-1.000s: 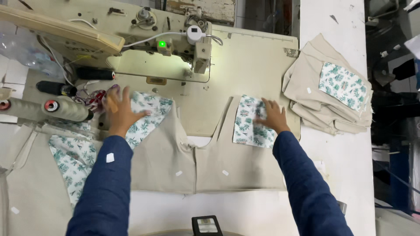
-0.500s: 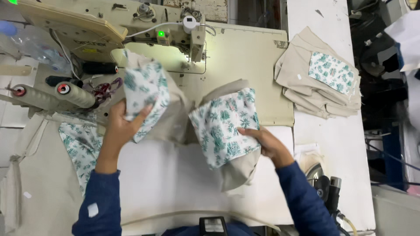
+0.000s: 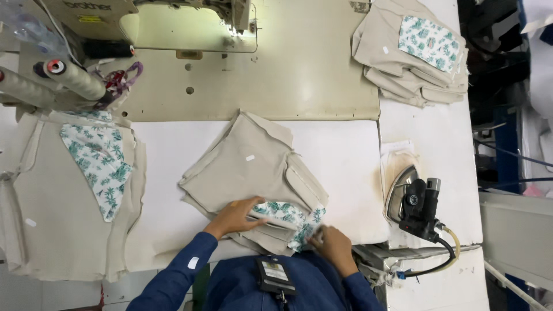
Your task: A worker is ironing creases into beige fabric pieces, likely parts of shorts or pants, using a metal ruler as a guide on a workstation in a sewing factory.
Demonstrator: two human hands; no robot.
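A folded beige garment piece point(image 3: 247, 167) with a green leaf-print lining lies on the white table in front of me. My left hand point(image 3: 235, 216) presses flat on its near edge, fingers touching the leaf-print part point(image 3: 282, 213). My right hand point(image 3: 330, 245) pinches the lower right corner of the same piece at the table's near edge.
A sewing machine point(image 3: 190, 17) stands at the back with thread cones point(image 3: 69, 78) to its left. A stack of finished beige pieces point(image 3: 412, 55) lies at the back right. More beige and leaf-print pieces point(image 3: 86, 184) lie at the left. An iron point(image 3: 412, 201) rests at the right.
The piece that both hands held up and folded has come down onto the table, folded flat. Both hands have drawn back to its near edge.
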